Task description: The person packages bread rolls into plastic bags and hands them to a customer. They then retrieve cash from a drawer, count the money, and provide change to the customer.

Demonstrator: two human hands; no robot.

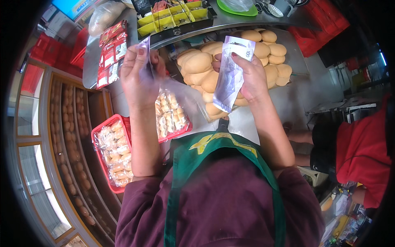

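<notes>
Head view looks down on two bare hands raised over a pale, smooth surface. The right hand (251, 76) grips a purple-and-white paper banknote (229, 80), thumb pressed on its face; the long rectangle hangs lengthwise, lightly creased and slightly curved. The left hand (138, 68) is pinched narrow, thumb against fingers, around a thin purplish slip (147, 43) seen nearly edge-on; its blur makes it hard to tell what it is.

Between the hands and beneath the right one spreads a heap of smooth, matte, golden oval buns (201, 64), pressed side to side. Just left of the left hand lie glossy red foil packets (112, 55) in an overlapping row on a grey metal counter (238, 22). Beyond the left hand stands a yellow compartmented tray (173, 19); farther off, beyond the right hand, is a rounded green plastic plate (226, 9) with crumpled clear plastic (240, 5) on it.

Nearer the body than the left hand, a red plastic basket (127, 127) holds rounded rolls in shiny, wrinkled wrap, and a shallow red tray (181, 131) carries small, pale rolls bagged in clear film. Well right of the right hand, another person in a red top (362, 144) is partly visible.
</notes>
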